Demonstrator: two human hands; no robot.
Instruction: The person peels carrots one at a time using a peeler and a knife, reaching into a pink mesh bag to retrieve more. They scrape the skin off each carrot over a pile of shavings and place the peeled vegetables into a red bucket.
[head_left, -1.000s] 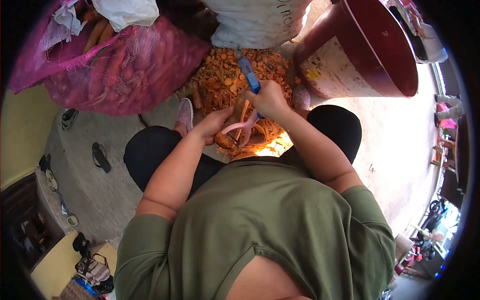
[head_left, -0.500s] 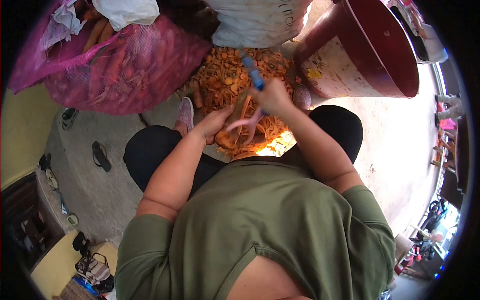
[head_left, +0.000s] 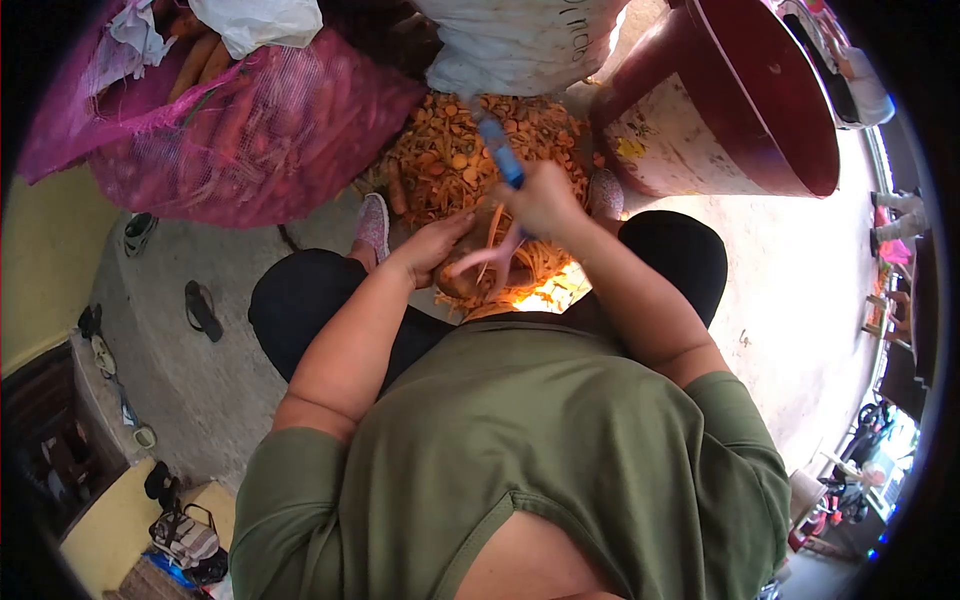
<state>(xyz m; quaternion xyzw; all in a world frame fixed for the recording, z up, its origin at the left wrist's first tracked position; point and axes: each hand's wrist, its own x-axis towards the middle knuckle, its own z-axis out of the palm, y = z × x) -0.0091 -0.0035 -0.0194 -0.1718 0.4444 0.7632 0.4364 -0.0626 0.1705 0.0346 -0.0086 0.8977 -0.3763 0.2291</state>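
My right hand (head_left: 545, 203) is wrapped round a Y-shaped peeler. Its blue handle (head_left: 498, 150) juts out above the fist, and its pink fork (head_left: 490, 262) spreads below it. My left hand (head_left: 440, 245) is closed on a carrot (head_left: 480, 232), whose outline is blurred and partly hidden by the fingers and fork. A thin orange strip hangs close to the peeler. Beneath both hands lies a heap of orange peelings and round carrot slices (head_left: 460, 150) on the ground between my feet.
A pink mesh sack of carrots (head_left: 260, 140) stands at the upper left. A white sack (head_left: 520, 50) is behind the heap. To the right, a dark red bucket (head_left: 720, 110) leans toward me. One flip-flop (head_left: 202, 312) lies on the concrete floor at left.
The peeler has shifted slightly and its handle is tilted a little differently. My left hand has moved slightly to the right, still holding the carrot.
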